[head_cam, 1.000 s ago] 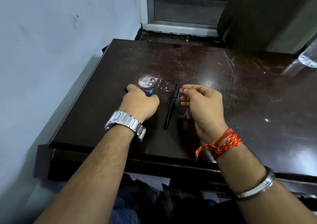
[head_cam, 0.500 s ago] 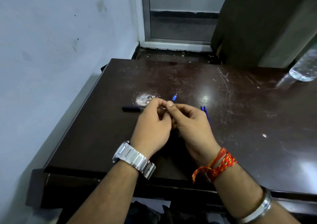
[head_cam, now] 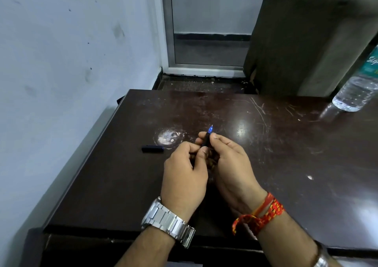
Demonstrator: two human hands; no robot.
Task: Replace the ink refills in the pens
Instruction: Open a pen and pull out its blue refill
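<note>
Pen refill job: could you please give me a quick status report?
Both hands up over the table: right hand and left hand shut on the pen, blue tip up. Pen cap lying left. Nothing in the way.

pen: held above the tabletop between left grip and right grip, tip pointing away
cap: on tabletop, left of both grips
bottle: far right, behind the grips
</note>
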